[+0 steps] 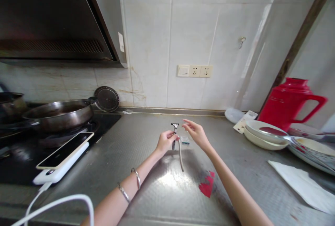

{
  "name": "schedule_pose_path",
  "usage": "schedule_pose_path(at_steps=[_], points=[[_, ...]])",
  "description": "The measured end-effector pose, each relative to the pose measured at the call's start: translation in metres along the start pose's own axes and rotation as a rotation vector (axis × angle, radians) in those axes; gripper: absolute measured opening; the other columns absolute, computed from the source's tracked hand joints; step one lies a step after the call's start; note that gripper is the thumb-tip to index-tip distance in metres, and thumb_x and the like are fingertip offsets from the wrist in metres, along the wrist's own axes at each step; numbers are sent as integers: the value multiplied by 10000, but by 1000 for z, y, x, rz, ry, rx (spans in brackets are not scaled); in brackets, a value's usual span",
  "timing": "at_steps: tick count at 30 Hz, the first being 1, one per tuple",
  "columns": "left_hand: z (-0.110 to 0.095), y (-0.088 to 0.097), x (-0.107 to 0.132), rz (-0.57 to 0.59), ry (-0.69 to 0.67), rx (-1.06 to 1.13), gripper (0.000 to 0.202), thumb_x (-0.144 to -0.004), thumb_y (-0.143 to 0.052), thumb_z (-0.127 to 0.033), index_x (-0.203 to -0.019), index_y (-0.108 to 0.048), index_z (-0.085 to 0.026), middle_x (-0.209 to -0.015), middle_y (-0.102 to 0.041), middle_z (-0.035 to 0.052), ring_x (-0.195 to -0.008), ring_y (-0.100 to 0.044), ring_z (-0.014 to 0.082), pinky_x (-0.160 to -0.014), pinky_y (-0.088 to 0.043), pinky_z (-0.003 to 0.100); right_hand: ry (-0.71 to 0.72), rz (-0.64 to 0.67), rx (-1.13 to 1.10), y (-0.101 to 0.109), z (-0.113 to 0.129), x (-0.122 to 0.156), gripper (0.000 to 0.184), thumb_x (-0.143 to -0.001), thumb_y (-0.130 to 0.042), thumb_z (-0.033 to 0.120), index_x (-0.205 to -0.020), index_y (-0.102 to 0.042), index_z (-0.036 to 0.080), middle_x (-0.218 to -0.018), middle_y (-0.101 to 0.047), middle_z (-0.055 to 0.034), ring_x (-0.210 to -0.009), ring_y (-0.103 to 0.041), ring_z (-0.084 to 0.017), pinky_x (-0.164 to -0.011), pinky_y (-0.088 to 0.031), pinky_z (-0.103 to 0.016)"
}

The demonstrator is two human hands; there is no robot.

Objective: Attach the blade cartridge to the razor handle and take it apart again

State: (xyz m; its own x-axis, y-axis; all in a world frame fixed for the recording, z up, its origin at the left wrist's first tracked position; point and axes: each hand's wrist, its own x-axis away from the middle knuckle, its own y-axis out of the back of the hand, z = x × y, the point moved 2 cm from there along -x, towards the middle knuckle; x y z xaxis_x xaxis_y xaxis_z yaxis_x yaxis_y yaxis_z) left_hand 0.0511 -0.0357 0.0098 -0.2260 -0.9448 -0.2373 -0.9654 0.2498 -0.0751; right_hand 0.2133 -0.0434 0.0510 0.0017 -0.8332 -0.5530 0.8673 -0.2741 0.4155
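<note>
My left hand (166,141) is closed around the handle of a razor (175,126), its head pointing up above the counter. A thin grey-beige strip (180,158), like a bent cord or tube, curves down just right of the razor; whether the fingers also touch it I cannot tell. My right hand (196,133) is a little to the right of the razor head, fingers stretched out and apart, holding nothing. Between the hands, a small clear case with a teal edge (185,142) rests on the metal counter (146,191).
A red torn scrap (207,185) lies in front. To the left are a phone (65,151) on a white power bank (61,166) with a cable, and a pan (60,114) on the stove. At right stand a red thermos (286,105), stacked bowls (265,138) and a white paper (300,186).
</note>
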Motion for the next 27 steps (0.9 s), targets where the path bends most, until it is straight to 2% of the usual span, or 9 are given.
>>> schedule_pose_path(at_steps=[2, 5, 7, 10, 14, 18, 22, 27], points=[[-1, 6, -5, -86, 19, -13, 194, -681, -669, -306, -731, -624, -123, -703, -699, 70, -715, -662, 182, -674, -478, 266, -7, 11, 99, 1, 3, 1, 328, -809, -514, 410, -914, -694, 157, -825, -710, -72, -718, -629, -168, -679, -452, -258], [-1, 15, -10, -185, 64, -25, 187, -671, -676, -290, -711, -604, -123, -676, -694, 74, -668, -657, 173, -613, -464, 249, -13, 160, 318, -7, 17, 10, 325, -795, -525, 457, -732, -703, 193, -719, -698, -45, -667, -617, -165, -606, -416, -238], [0, 19, -12, -212, 72, -24, 201, -655, -691, -294, -695, -587, -127, -651, -689, 72, -633, -649, 166, -580, -453, 239, -25, 251, 478, -17, 29, 19, 323, -783, -535, 492, -730, -698, 219, -706, -693, -37, -667, -622, -170, -572, -389, -231], [2, 20, -13, -204, 45, -28, 227, -624, -714, -309, -648, -572, -133, -595, -672, 56, -579, -632, 152, -558, -443, 232, -34, 293, 685, -35, 42, 31, 323, -785, -535, 510, -769, -681, 222, -743, -696, -55, -701, -638, -189, -575, -377, -235], [7, 17, -12, -194, 42, -104, 258, -598, -722, -324, -560, -535, -150, -480, -603, 3, -475, -574, 127, -476, -388, 213, -58, 330, 827, -51, 43, 38, 266, -814, -530, 431, -819, -656, 196, -801, -695, -94, -737, -649, -203, -584, -384, -234], [10, 14, -11, -179, 22, -164, 259, -599, -714, -335, -571, -533, -152, -480, -597, -5, -454, -549, 118, -459, -361, 208, -60, 328, 833, -55, 39, 39, 228, -834, -486, 327, -804, -657, 178, -796, -691, -121, -716, -649, -214, -553, -367, -237], [11, 17, -13, -142, -5, -256, 273, -663, -654, -409, -668, -598, -141, -554, -642, 26, -531, -592, 144, -532, -407, 233, -117, 295, 726, -50, 35, 35, 267, -809, -477, 273, -631, -641, 161, -649, -665, -102, -597, -611, -177, -497, -300, -225], [9, 33, -15, -216, -61, -704, 235, -704, -626, -395, -662, -637, -164, -650, -666, 43, -629, -596, 160, -609, -399, 258, -246, 331, 562, -42, 18, 26, 304, -732, -515, 227, -441, -552, 146, -438, -527, -20, -437, -449, -87, -439, -215, -213]])
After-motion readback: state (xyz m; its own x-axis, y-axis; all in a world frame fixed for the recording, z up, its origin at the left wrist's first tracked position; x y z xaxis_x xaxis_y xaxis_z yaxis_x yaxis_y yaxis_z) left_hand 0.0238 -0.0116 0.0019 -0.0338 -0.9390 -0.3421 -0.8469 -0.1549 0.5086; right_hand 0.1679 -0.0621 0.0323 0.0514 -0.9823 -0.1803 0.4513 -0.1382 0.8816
